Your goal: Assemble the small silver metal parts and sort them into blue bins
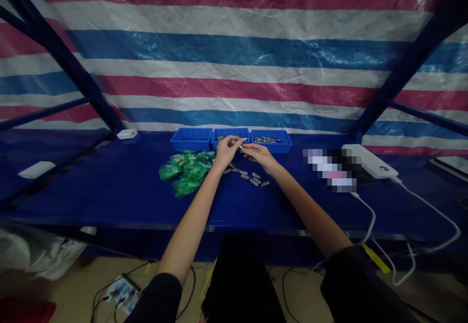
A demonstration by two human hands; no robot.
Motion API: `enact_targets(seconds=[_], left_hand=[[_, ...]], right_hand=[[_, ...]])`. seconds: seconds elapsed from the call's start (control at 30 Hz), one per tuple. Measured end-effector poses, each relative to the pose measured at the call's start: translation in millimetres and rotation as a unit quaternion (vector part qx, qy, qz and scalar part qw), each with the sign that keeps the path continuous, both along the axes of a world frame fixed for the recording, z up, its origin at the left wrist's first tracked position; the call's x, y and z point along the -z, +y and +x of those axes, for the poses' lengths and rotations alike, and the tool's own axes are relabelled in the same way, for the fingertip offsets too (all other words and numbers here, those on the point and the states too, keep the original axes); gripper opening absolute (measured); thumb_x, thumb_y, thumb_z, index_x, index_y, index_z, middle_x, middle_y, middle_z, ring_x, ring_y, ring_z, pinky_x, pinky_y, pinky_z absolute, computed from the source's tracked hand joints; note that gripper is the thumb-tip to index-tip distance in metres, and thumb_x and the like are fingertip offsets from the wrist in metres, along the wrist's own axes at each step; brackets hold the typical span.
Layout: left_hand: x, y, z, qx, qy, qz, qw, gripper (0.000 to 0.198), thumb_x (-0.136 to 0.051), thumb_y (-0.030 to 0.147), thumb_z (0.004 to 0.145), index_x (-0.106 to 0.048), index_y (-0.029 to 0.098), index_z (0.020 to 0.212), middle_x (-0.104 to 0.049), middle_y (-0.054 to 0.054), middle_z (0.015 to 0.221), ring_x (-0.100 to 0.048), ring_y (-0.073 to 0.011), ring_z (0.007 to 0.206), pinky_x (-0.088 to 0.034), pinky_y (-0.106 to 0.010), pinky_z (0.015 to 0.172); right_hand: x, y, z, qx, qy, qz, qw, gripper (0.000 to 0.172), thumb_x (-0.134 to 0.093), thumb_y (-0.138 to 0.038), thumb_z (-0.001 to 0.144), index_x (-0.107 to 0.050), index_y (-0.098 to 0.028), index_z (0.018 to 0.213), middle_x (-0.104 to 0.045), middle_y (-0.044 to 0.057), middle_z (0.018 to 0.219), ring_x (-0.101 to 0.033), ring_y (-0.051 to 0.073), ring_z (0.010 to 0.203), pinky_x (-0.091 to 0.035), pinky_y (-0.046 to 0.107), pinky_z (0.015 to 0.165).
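Observation:
Over the table, in front of the blue bins, my two hands meet at the fingertips. My left hand (pixel 225 152) is closed in a pinch on a small shiny metal piece (pixel 244 140). My right hand (pixel 260 156) reaches the same spot, its thumb and finger closed near the piece; whether it grips a part of its own is too small to tell. Several short silver metal cylinders (pixel 255 180) lie loose on the table below my hands. A heap of green plastic packets (pixel 190 172) lies left of my left wrist.
Three blue bins stand along the back: a left bin (pixel 192 139), a middle bin (pixel 215 132) partly behind my hand, and a right bin (pixel 285 147) holding small metal parts. At right, a phone (pixel 332 169) and white power bank (pixel 371 161) trail white cables (pixel 427 194) over the table's front edge.

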State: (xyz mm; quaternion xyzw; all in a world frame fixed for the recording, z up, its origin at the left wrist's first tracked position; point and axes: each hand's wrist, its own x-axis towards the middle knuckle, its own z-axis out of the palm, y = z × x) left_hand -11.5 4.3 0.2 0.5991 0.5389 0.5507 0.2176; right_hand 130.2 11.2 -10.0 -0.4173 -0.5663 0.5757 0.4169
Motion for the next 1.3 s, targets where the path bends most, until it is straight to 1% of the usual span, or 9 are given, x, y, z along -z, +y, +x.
enact_targets(seconds=[0.1,0.23,0.43,0.57,0.73,0.9,1.03,1.2,1.3], left_hand=[[-2.3,-1.9,-2.5,0.002,0.03,-0.017,0.999,0.027,-0.06,0.039,0.072,-0.065,0.013,0.08,-0.06,-0.001,0.064,-0.052,-0.0112,0.06,-0.039,-0.022,0.058],[-3.9,-5.9,-12.1,0.016,0.137,-0.068,0.988,0.024,-0.055,0.036,0.077,-0.066,0.015,0.084,-0.063,-0.003,0.068,-0.056,-0.0143,0.065,-0.041,-0.024,0.063],[-12.6,-18.7,-26.7,0.04,0.339,-0.179,0.923,0.016,-0.062,0.026,0.068,-0.071,0.024,0.081,-0.069,-0.002,0.078,-0.061,-0.0195,0.079,-0.042,-0.028,0.073],[-21.0,-25.9,-27.8,0.093,0.369,-0.231,0.896,0.03,-0.059,0.014,0.06,-0.072,0.026,0.085,-0.069,0.0,0.08,-0.061,-0.0189,0.079,-0.043,-0.027,0.074],[-25.0,-29.3,-26.6,0.112,0.387,-0.276,0.872,0.038,-0.057,0.011,0.058,-0.072,0.026,0.089,-0.07,0.0,0.089,-0.061,-0.0188,0.083,-0.043,-0.026,0.075],[-20.2,-28.2,-23.1,0.111,0.373,-0.266,0.882,0.021,-0.062,0.027,0.068,-0.072,0.022,0.086,-0.071,-0.003,0.088,-0.062,-0.0185,0.085,-0.043,-0.025,0.074],[-11.9,-25.7,-13.8,0.101,0.384,-0.229,0.889,0.017,-0.062,0.027,0.071,-0.071,0.02,0.083,-0.071,-0.004,0.086,-0.062,-0.0174,0.081,-0.042,-0.025,0.073],[-2.3,-22.1,-6.6,0.119,0.364,-0.192,0.903,0.014,-0.061,0.023,0.072,-0.068,0.02,0.083,-0.068,-0.002,0.081,-0.061,-0.0153,0.075,-0.043,-0.024,0.071],[0.6,-19.6,-8.1,0.127,0.318,-0.162,0.925,0.013,-0.06,0.022,0.073,-0.067,0.018,0.083,-0.067,-0.003,0.078,-0.06,-0.0151,0.071,-0.044,-0.024,0.067]], right_hand=[[1.7,-0.2,-1.9,-0.006,-0.006,0.02,1.0,0.032,-0.069,-0.033,0.066,-0.068,-0.019,0.094,-0.069,0.003,0.08,-0.059,0.009,0.069,-0.041,0.018,0.057],[4.3,4.1,-1.7,0.037,-0.006,0.037,0.999,0.024,-0.063,-0.033,0.07,-0.069,-0.018,0.088,-0.068,0.002,0.078,-0.058,0.009,0.067,-0.043,0.019,0.059],[5.7,10.8,2.9,0.125,-0.005,0.058,0.99,0.027,-0.062,-0.038,0.07,-0.068,-0.015,0.08,-0.067,0.004,0.071,-0.059,0.01,0.062,-0.045,0.021,0.058],[5.6,12.5,4.4,0.152,0.004,0.077,0.985,0.028,-0.064,-0.039,0.067,-0.069,-0.014,0.078,-0.068,0.004,0.07,-0.059,0.011,0.062,-0.047,0.022,0.059],[7.4,15.5,3.5,0.167,-0.001,0.091,0.982,0.026,-0.066,-0.036,0.063,-0.07,-0.014,0.077,-0.067,0.004,0.063,-0.06,0.013,0.059,-0.048,0.024,0.059],[10.6,17.8,4.5,0.167,-0.013,0.096,0.981,0.026,-0.066,-0.036,0.063,-0.07,-0.014,0.075,-0.067,0.004,0.062,-0.06,0.013,0.056,-0.049,0.024,0.057],[9.2,16.2,5.2,0.163,-0.023,0.088,0.982,0.028,-0.066,-0.037,0.064,-0.07,-0.012,0.076,-0.068,0.007,0.065,-0.062,0.015,0.059,-0.051,0.027,0.059],[-6.2,5.0,-0.3,0.049,0.057,0.153,0.985,0.049,-0.064,-0.041,0.069,-0.059,-0.022,0.114,-0.067,0.006,0.106,-0.062,0.02,0.096,-0.05,0.03,0.078],[-13.7,-1.3,-3.5,0.01,0.058,0.173,0.983,0.045,-0.063,-0.039,0.072,-0.059,-0.026,0.115,-0.062,0.004,0.117,-0.056,0.02,0.107,-0.047,0.032,0.087]])
